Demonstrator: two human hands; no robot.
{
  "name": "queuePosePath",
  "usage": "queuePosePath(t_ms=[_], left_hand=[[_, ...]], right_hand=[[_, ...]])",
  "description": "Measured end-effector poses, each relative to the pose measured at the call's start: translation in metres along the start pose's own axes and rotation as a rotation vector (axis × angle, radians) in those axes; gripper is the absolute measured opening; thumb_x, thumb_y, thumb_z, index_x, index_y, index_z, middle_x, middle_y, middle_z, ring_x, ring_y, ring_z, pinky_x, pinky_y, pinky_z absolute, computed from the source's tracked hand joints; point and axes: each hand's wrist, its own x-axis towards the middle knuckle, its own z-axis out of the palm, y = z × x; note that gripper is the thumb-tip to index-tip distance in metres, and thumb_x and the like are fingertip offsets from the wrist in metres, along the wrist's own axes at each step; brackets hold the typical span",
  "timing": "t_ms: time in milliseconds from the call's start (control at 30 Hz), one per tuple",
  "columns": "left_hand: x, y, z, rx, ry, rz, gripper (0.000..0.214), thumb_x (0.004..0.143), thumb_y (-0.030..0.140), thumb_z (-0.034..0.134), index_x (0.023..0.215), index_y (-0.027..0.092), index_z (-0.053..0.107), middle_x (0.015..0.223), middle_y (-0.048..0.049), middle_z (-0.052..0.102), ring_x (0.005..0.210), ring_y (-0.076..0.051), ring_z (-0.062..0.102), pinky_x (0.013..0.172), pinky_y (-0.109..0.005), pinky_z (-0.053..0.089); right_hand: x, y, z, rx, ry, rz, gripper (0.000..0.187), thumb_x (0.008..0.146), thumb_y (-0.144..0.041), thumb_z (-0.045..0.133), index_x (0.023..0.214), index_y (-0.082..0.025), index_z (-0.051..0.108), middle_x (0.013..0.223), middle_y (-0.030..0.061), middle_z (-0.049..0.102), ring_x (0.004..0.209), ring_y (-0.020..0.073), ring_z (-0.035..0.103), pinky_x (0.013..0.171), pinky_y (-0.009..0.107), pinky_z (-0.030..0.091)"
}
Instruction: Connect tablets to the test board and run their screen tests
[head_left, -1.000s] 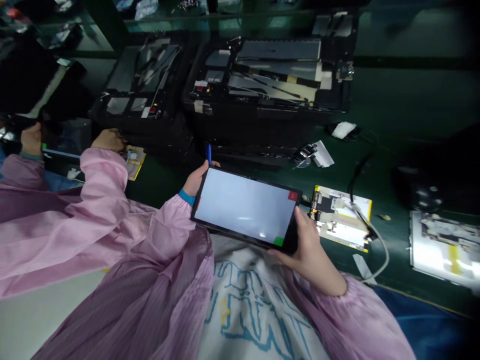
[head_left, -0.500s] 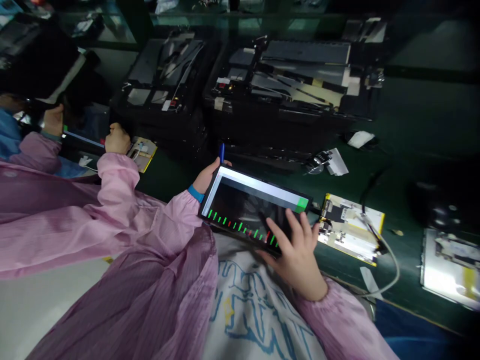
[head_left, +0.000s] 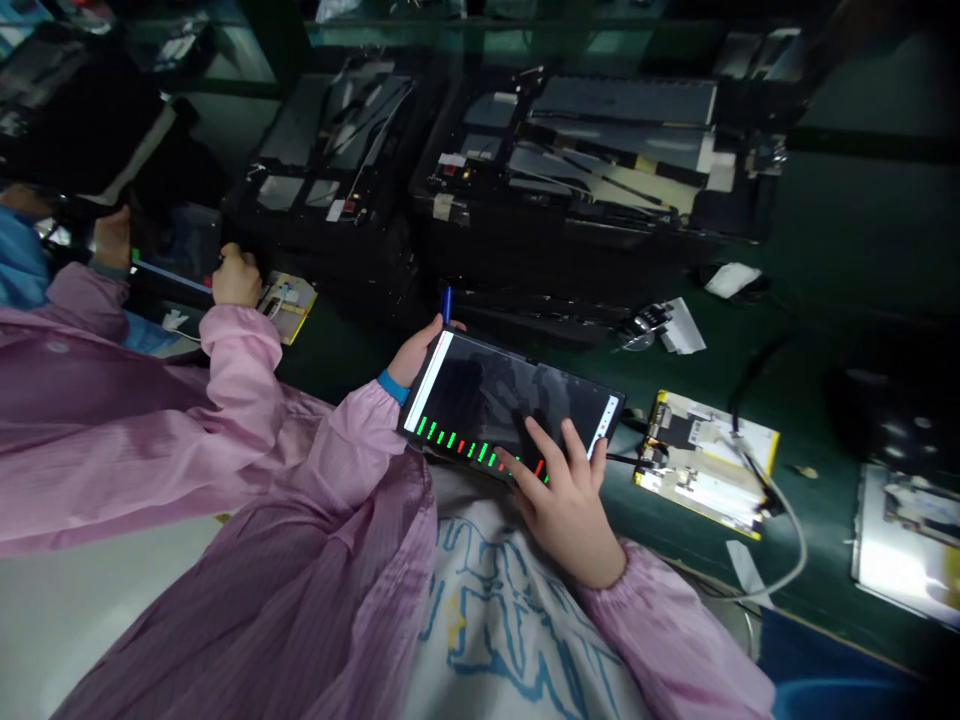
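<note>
A thin black tablet screen point(head_left: 487, 385) lies tilted in front of me, lit with rows of green and red marks along its near side and a white strip at each end. Gripping its left end is my left hand point(head_left: 414, 356), the fingers mostly hidden behind it. A blue pen-like stick point(head_left: 447, 305) pokes up by that thumb. Over the right part of the screen my right hand point(head_left: 571, 505) has its fingers spread; whether the fingertips touch the glass, I cannot tell. A dark cable runs from the screen's right end towards an exposed circuit board with a battery point(head_left: 709, 465).
Behind the screen rise two stacks of dark panels point(head_left: 592, 225) point(head_left: 315, 215). Right of the board, a silver unit point(head_left: 904, 540) lies on the green bench point(head_left: 817, 420). A grey cable point(head_left: 801, 545) loops there. At left, a co-worker's hands point(head_left: 237, 277) hold another screen point(head_left: 176, 245).
My right hand has shifted left and slightly towards me over the screen. The white band with a green block along the screen's far side has gone, and a white strip shows at the right end.
</note>
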Motion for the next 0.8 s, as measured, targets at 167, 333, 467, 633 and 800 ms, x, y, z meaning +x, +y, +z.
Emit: queuePosePath(t_ms=[167,333,467,633,800], left_hand=[[0.002,0.003,0.003,0.035,0.071,-0.005,0.036,0.089,0.046,0.049,0.086,0.013,0.063,0.057,-0.001,0.062,0.049,-0.014,0.06,0.047,-0.023,0.043],[0.004,0.006,0.001,0.077,0.069,-0.014,0.037,0.091,0.045,0.043,0.086,0.014,0.063,0.057,-0.0017,0.062,0.046,-0.014,0.058,0.045,-0.023,0.042],[0.004,0.008,0.001,0.1,0.082,-0.001,0.037,0.092,0.043,0.039,0.085,0.014,0.062,0.058,-0.0025,0.062,0.046,-0.014,0.058,0.045,-0.023,0.043],[0.004,0.012,0.007,0.129,0.156,0.026,0.036,0.093,0.041,0.038,0.084,0.015,0.061,0.064,-0.0049,0.066,0.057,-0.017,0.064,0.055,-0.028,0.051],[0.004,0.013,0.011,0.167,0.179,0.057,0.034,0.09,0.045,0.043,0.083,0.018,0.061,0.067,-0.0038,0.065,0.064,-0.02,0.066,0.061,-0.031,0.053]], right_hand=[[0.005,0.012,-0.008,0.092,0.095,0.034,0.042,0.083,-0.033,0.058,0.124,-0.028,0.053,0.142,0.0119,0.04,0.138,0.0382,0.024,0.104,0.067,0.022],[-0.008,0.091,-0.032,0.023,0.402,0.547,0.033,0.085,-0.038,0.053,0.112,-0.02,0.059,0.117,0.0161,0.054,0.117,0.037,0.046,0.096,0.064,0.031],[-0.033,0.154,-0.031,-0.167,0.334,0.842,0.038,0.084,-0.048,0.049,0.093,-0.015,0.065,0.102,0.0215,0.055,0.107,0.0455,0.045,0.081,0.066,0.035],[-0.036,0.158,-0.031,0.018,0.419,0.787,0.033,0.089,-0.044,0.038,0.09,-0.017,0.059,0.089,0.0155,0.055,0.093,0.0348,0.053,0.078,0.056,0.042],[-0.009,0.121,-0.055,0.86,0.086,0.606,0.034,0.089,-0.053,0.042,0.089,-0.021,0.054,0.069,0.0018,0.052,0.062,0.0158,0.051,0.058,0.03,0.043]])
